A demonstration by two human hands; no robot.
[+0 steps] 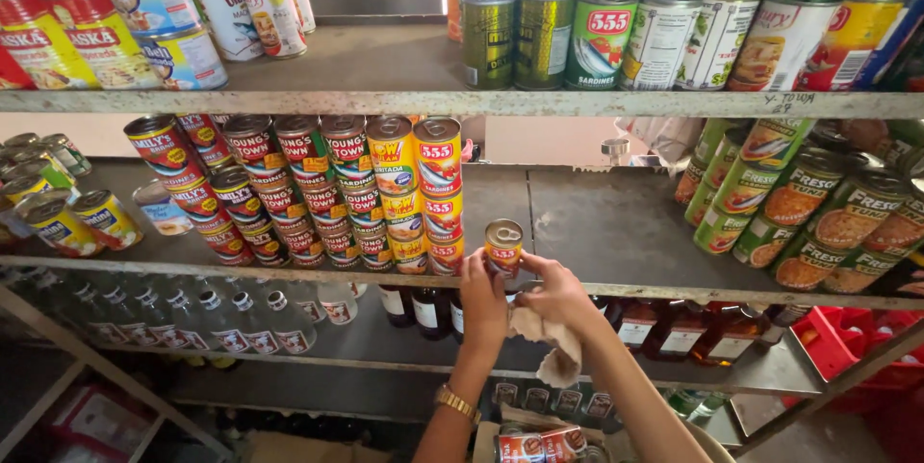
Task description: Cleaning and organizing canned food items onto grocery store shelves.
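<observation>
Head view: a small red-and-yellow can (pixel 503 246) is gripped between both hands at the front edge of the middle shelf (pixel 616 232). The left hand (pixel 483 299) is closed round the can's left side, a gold wristwatch (pixel 455 402) showing on its wrist. The right hand (pixel 556 297) is closed on the can's right side, and a beige cloth (pixel 553 347) is bunched under its palm and hangs below the shelf edge.

The step in hand is judged to be the wiping or setting down of this single can. The can stands just right of the stacked red-and-yellow cans (pixel 438 193), apart from them, with bare shelf to its right.

A careful, upright placing against that stack would be called for next, it is judged, since a knock could topple the tall columns of red-labelled cans (pixel 289 193) beside it. Green-labelled cans (pixel 799 213) are piled towards the shelf's right end, well apart.
</observation>
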